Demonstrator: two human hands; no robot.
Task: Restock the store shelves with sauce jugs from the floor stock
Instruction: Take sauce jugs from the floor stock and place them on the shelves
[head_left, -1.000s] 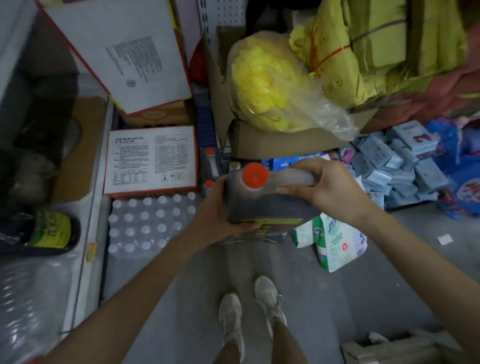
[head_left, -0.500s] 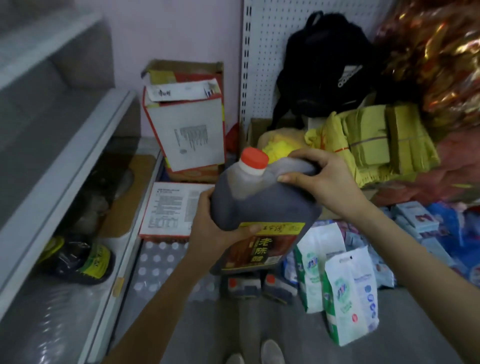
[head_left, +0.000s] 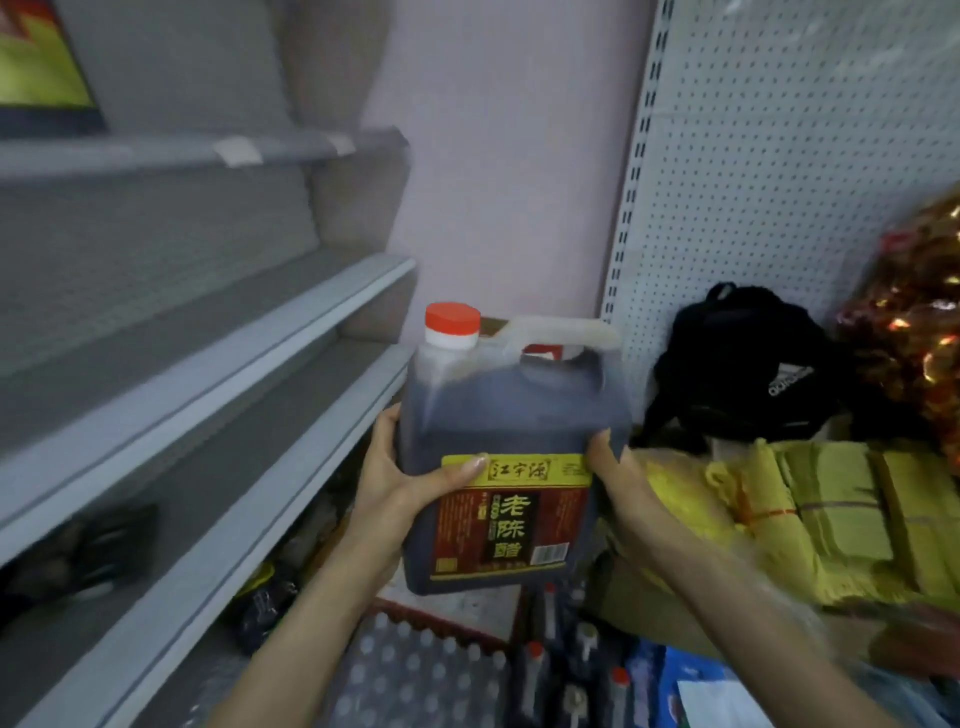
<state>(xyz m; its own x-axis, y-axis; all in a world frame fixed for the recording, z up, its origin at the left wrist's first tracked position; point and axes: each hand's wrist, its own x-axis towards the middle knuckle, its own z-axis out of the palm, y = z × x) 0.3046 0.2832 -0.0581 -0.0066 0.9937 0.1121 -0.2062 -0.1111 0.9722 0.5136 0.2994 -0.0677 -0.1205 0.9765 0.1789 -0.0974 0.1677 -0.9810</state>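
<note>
Just right of the grey shelves (head_left: 208, 364), a big dark sauce jug (head_left: 511, 415) is held upright in the air, red cap (head_left: 452, 318) on top. It is gripped low on both sides: the left hand (head_left: 400, 483) is wrapped round the side nearer the shelves, thumb laid on the yellow label (head_left: 540, 470), and the right hand (head_left: 618, 478) is curled round the far side. Farther right of the shelves, a black backpack (head_left: 743, 374) and yellow bundles (head_left: 831, 509) are seen.

Left grip (head_left: 395, 483) and right grip (head_left: 618, 478) clasped around opposite flanks of the jug (head_left: 511, 415), forearms outstretched.
</note>
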